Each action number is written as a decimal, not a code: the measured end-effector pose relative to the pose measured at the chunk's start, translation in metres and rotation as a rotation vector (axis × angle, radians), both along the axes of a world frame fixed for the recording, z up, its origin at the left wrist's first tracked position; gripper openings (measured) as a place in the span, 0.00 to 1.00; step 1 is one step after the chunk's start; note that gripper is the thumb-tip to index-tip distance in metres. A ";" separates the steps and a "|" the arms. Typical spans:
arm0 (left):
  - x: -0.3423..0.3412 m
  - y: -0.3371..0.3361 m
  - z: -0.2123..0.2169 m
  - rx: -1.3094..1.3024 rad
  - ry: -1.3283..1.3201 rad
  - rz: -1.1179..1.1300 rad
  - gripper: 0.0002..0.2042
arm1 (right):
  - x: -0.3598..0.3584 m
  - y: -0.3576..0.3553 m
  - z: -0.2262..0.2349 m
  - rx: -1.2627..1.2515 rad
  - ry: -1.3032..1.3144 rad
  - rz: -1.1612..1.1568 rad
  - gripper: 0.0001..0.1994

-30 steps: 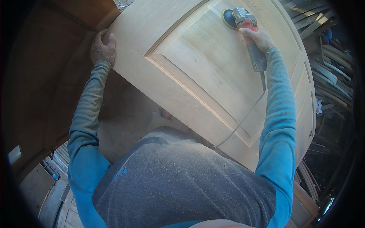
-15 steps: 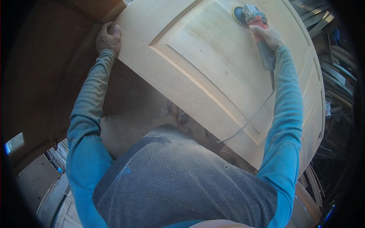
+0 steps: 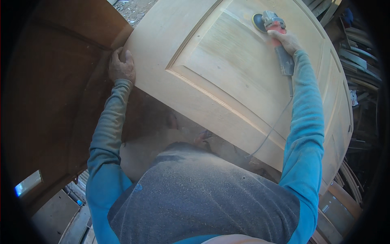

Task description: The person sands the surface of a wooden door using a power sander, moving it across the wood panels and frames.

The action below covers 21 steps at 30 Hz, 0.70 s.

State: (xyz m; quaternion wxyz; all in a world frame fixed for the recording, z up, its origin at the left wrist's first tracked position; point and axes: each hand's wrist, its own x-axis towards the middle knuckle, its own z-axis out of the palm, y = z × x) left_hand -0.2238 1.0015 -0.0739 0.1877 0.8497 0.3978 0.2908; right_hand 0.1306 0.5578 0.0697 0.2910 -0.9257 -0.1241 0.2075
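A pale wooden panelled door (image 3: 154, 77) lies in front of me, with a raised centre panel framed by moulding. My right hand (image 3: 287, 41) is wrapped round the red and grey body of an angle grinder (image 3: 285, 61). Its round, yellow-rimmed disc (image 3: 258, 22) sits at the upper part of the centre panel; whether it touches the wood I cannot tell. A grey cord (image 3: 266, 140) trails from the tool across the door toward me. At the door's near left corner my left hand (image 3: 122, 67) is closed over the edge, its fingertips partly hidden.
A large dark brown wooden board (image 3: 61, 81) stands close on the left, beside my left arm. Stacked wood strips (image 3: 359, 69) fill the right side beyond the door. Fine dust covers my dark apron (image 3: 211, 191). Debris-strewn ground (image 3: 132, 10) shows at the far left.
The view has shifted, so the door and my left hand appear lower and farther right. Against the panel, the grinder in my right hand has moved a little farther away. Both holds are unchanged.
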 end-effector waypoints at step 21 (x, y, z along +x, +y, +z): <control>-0.010 0.005 0.012 -0.006 -0.024 -0.175 0.23 | -0.023 0.098 -0.007 -0.071 -0.061 -0.041 0.32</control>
